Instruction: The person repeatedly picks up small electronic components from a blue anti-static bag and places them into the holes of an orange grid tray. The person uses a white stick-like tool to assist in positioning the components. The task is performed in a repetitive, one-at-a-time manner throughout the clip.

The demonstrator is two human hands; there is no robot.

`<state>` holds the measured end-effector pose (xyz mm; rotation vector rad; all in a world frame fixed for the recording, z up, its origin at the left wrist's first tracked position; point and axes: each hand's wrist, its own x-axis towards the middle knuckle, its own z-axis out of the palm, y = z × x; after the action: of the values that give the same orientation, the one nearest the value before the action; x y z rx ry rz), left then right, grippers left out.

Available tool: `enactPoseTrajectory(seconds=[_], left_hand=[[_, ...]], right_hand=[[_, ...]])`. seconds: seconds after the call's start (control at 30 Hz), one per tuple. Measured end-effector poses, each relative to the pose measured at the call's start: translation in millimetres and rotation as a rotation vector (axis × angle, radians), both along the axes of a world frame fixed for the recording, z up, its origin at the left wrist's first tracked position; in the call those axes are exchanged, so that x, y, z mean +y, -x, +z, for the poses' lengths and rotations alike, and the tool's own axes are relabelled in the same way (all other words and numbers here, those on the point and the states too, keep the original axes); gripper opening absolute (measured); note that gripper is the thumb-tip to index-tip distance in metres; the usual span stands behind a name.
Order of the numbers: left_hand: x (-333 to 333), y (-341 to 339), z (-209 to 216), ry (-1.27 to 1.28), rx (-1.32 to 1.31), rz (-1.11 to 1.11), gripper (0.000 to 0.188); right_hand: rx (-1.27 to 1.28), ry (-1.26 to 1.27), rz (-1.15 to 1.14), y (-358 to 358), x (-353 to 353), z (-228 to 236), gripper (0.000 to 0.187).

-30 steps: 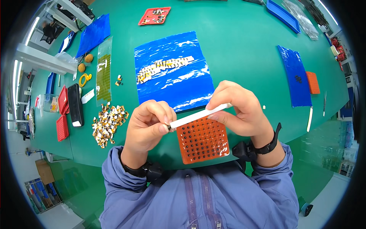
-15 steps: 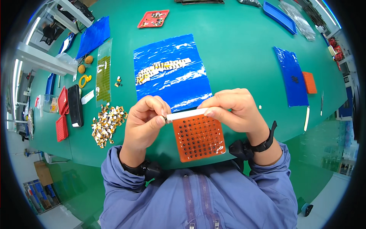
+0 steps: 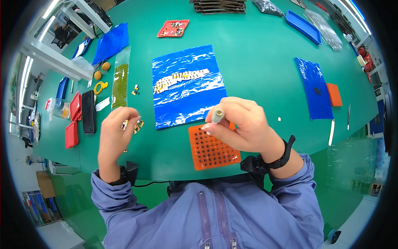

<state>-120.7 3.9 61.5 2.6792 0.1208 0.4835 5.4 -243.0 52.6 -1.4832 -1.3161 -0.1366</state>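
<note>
My right hand grips a slim whitish pen-like tool, its round, brass-coloured end turned up toward me. Below that hand lies an orange tray with rows of small black pieces in its holes; the hand covers its upper right part. My left hand is over the heap of small white, yellow and black parts, which it mostly hides. Its fingers are curled with thumb and forefinger tips close together; whatever is between them does not show.
A blue film sheet bears a row of small parts. To the left are a black case, red trays and a yellow-green strip. A red tray sits farther back. Tweezers and another blue sheet lie at right.
My left hand has let go of the white tool and moved left to the heap of parts. My right hand has tilted the tool so its end faces up.
</note>
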Motion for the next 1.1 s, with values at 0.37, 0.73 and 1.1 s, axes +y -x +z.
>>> enactPoseTrajectory(seconds=[0.37, 0.73, 1.1], left_hand=[[27.5, -27.0, 13.1, -0.153, 0.354, -0.214, 0.014], [16.8, -111.0, -51.9, -0.084, 0.272, -0.003, 0.015], [-14.3, -81.5, -11.7, 0.702, 0.268, -0.183, 0.01]], right_hand=[[-0.009, 0.032, -0.021, 3.0, 3.6, -2.7, 0.018], [0.797, -0.206, 0.039, -21.1, -8.4, -23.9, 0.01], [0.9, -0.256, 0.177, -23.4, -15.0, -25.4, 0.008]])
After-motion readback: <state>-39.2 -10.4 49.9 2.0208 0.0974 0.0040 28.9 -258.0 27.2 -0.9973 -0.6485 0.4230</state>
